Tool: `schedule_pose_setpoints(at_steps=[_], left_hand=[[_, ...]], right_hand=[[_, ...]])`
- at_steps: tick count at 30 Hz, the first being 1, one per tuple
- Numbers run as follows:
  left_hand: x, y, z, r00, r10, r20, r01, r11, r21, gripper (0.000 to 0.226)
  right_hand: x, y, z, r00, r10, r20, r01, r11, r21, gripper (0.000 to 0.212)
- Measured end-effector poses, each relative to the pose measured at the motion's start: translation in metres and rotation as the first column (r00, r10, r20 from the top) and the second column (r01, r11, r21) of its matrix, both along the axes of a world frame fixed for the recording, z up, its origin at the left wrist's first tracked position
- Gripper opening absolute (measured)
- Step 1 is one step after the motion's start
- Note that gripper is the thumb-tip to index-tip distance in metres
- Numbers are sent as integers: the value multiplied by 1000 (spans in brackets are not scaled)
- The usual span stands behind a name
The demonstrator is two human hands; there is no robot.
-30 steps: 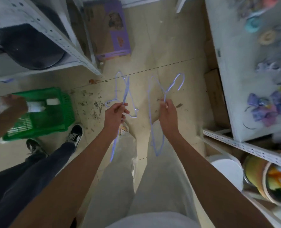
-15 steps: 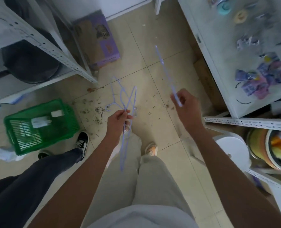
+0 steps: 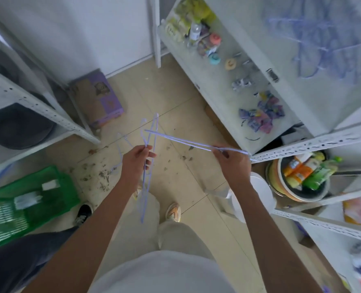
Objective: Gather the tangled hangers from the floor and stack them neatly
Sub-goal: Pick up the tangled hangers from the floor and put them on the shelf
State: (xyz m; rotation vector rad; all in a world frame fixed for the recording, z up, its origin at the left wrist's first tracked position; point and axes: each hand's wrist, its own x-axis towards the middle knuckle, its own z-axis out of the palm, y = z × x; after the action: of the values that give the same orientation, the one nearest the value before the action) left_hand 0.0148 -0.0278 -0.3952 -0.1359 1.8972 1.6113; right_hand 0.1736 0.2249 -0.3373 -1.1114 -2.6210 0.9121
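Note:
My left hand (image 3: 137, 160) grips a bunch of thin lilac wire hangers (image 3: 148, 132) that stand upright above the floor, their lower ends hanging down past my wrist. My right hand (image 3: 231, 163) pinches one lilac hanger (image 3: 186, 142) that lies nearly level, its far end crossing the bunch near the top. A pile of more lilac hangers (image 3: 323, 45) rests on the white shelf surface at the upper right, blurred.
White metal shelving (image 3: 302, 144) stands on the right with small items, and another rack (image 3: 37, 106) on the left. A green basket (image 3: 23, 204) sits on the floor at left beside another person's dark-trousered leg (image 3: 16, 261). A purple box (image 3: 99, 100) leans ahead. Debris litters the tiles.
My right hand has swung its hanger from pointing up and away to lying level, its tip now crossing the bunch in my left hand. My view has tilted up toward the right shelf.

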Motion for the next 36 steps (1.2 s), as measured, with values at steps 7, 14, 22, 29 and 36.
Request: schedule_pose_setpoints(at_steps=[7,14,22,29,36], left_hand=[[8,9,22,997,-37,-65,34,999,-40,20],[-23,7,68,983,-89,-163,78,994,-73,22],[-50,59,111,958,-185,-220,168,981,-93,22],[-60,122,129,948,-261,-181,264,964,-3,22],[-76,175,151,908,-380,-174,402,908,114,21]], right_hand=[[17,13,0,985,-174,-13,172,981,-94,35],[18,33,11,759,-623,-189,380,659,-649,28],[6,55,34,772,-553,-314,243,713,-657,16],[-4,58,59,755,-520,-401,264,800,-539,25],[-24,66,95,729,-541,-418,244,777,-580,10]])
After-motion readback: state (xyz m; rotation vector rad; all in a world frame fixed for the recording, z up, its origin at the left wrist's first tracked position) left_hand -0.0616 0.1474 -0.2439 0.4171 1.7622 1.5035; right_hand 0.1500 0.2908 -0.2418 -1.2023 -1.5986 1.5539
